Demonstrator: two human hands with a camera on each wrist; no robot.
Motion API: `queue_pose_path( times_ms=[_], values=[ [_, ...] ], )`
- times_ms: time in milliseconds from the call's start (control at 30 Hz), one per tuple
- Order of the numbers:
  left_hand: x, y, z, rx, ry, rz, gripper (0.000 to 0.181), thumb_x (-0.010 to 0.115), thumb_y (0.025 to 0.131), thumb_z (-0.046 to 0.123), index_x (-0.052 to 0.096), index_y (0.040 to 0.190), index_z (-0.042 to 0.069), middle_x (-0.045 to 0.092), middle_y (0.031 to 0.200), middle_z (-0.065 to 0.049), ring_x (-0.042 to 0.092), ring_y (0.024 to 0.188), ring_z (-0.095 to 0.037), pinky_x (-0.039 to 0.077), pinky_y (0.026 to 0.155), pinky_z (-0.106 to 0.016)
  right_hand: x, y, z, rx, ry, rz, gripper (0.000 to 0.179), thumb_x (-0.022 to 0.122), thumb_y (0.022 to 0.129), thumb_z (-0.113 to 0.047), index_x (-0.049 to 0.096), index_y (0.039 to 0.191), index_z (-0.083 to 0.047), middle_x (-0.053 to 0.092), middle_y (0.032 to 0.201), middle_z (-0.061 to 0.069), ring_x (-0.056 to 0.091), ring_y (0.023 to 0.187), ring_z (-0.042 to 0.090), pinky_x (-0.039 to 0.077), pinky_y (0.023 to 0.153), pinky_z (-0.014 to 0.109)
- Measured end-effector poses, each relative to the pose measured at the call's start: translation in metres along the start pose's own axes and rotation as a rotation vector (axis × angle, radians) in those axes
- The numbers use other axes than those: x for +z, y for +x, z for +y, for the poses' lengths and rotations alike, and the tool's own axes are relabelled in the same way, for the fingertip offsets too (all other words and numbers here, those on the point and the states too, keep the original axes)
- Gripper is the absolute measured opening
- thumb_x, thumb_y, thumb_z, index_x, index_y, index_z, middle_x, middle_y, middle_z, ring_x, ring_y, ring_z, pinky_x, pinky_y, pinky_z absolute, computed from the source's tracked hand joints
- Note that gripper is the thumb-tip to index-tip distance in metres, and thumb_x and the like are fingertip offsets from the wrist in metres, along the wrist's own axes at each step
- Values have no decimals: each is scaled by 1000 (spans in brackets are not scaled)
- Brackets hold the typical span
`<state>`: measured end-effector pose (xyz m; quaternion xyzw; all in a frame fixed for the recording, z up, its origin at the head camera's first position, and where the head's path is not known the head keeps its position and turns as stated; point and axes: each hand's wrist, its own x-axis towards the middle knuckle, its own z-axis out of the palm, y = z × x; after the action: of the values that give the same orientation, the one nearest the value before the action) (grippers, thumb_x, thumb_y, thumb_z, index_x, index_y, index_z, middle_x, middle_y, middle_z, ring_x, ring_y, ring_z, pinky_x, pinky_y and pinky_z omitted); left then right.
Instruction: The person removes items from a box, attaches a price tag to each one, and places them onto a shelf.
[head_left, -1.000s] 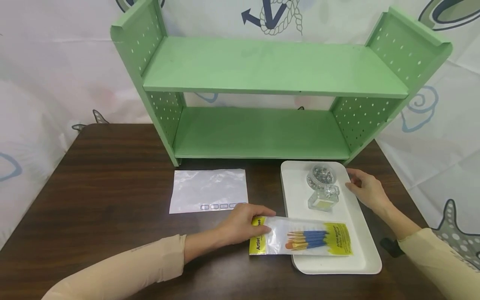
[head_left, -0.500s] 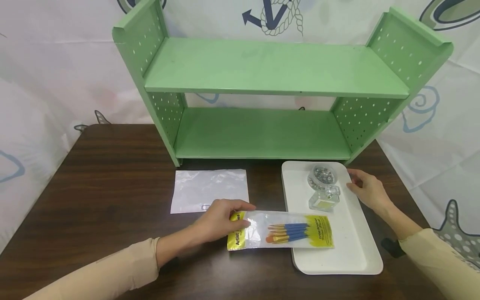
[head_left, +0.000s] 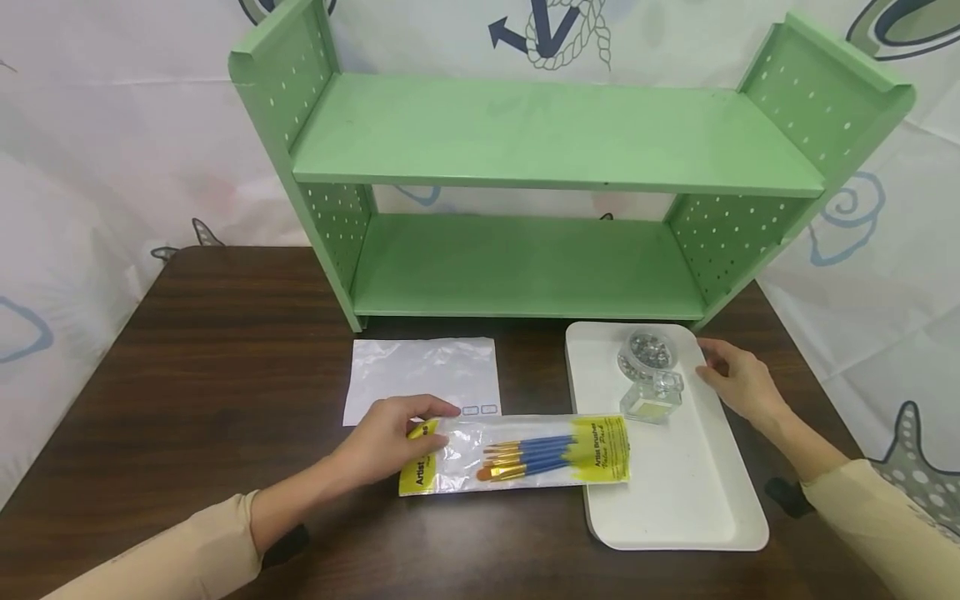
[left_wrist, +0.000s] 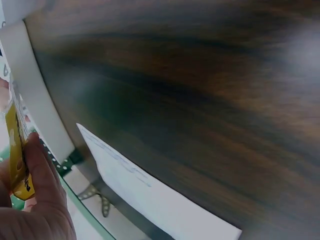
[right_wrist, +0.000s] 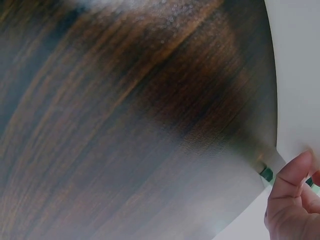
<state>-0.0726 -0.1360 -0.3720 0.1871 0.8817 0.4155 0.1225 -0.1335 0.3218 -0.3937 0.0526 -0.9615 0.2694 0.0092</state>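
Note:
My left hand pinches the left yellow end of a clear pack of artist paintbrushes between thumb and fingers. Several blue-handled brushes show through its plastic, and its right end overlaps the near left part of a white tray. In the left wrist view the pack's yellow end stands edge-on in the hand. My right hand holds the tray's right rim near its far corner, thumb at the edge. On the tray, a round clear jar of silvery bits stands behind a small square glass bottle.
A white sheet with small printed boxes along its near edge lies left of the tray, partly covered by my left hand and the pack. A green two-tier shelf stands behind it on the dark wooden table.
My left hand has drawn the paintbrush pack leftward, from mostly over the tray to mostly off its left side. The right hand has stayed at the tray's rim.

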Motion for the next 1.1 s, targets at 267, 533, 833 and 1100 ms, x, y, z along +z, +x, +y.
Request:
queue_pose_path(
  times_ms=[267,533,833,1100],
  values=[
    [-10,-20,-17,-27,57,45,27,71,80,6,69,107,13,69,107,-3,44,63,-5,40,57,-19,-1,0,-1,6,12,-11,42,57,88,2,46,127,12,55,87,18,48,72,22,39,51,21],
    [-14,-32,-27,-72,101,58,29,73,80,7,69,108,12,69,108,-4,49,74,-11,39,62,-21,0,0,-1,12,13,-25,43,57,89,1,45,128,11,53,87,16,47,73,21,38,51,21],
    [-11,-38,-40,-35,140,22,32,72,80,5,68,110,10,69,111,-3,61,92,-14,51,76,-27,0,0,-1,16,9,-28,43,57,89,1,44,129,12,53,87,18,47,72,21,38,51,21],
    [-10,-42,-45,101,318,20,37,77,74,5,70,110,12,69,109,-1,63,101,-16,52,85,-38,0,-1,0,3,5,-18,43,58,89,1,45,128,12,53,86,17,45,69,18,37,50,21]
  ],
)
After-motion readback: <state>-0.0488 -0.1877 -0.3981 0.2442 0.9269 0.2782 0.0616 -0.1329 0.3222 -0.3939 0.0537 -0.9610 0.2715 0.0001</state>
